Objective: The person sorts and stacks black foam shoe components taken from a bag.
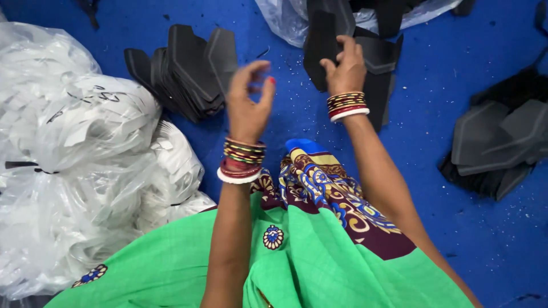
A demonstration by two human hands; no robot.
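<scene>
Two hands are seen above a blue floor. The right hand is closed on a black flat piece drawn from a clear bag that is cut off at the upper edge. The left hand is raised with fingers loosely curled, nothing held; it is blurred. Two loose stacks of black pieces are counted, one at the left and one at the right. Several clear bags of white pieces are heaped at the left; their number cannot be told.
</scene>
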